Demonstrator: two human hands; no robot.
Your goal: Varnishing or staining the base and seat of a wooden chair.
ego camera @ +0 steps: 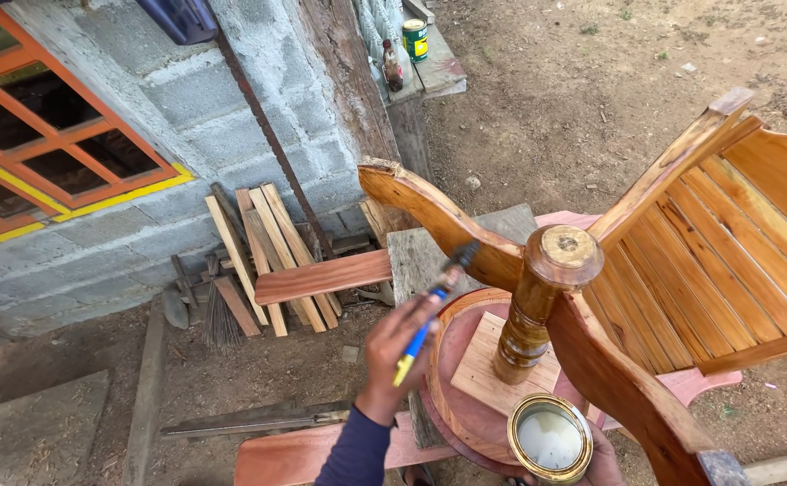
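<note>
My left hand (391,346), in a dark blue sleeve, grips a small brush (429,319) with a blue and yellow handle. Its dark bristles touch the curved armrest (429,211) of a glossy wooden chair (708,261) that lies tilted on its side. A turned wooden post (542,301) of the chair stands just right of the brush. At the bottom edge my right hand (605,463) holds an open round tin (551,439) of pale liquid from below; only its fingers show.
A round reddish wooden piece (465,414) with a square block on it sits under the chair. Planks (267,256) lean on the grey block wall (231,117) below an orange window frame (47,135). A shelf holds a tin (415,39) and a bottle. Dirt ground lies all around.
</note>
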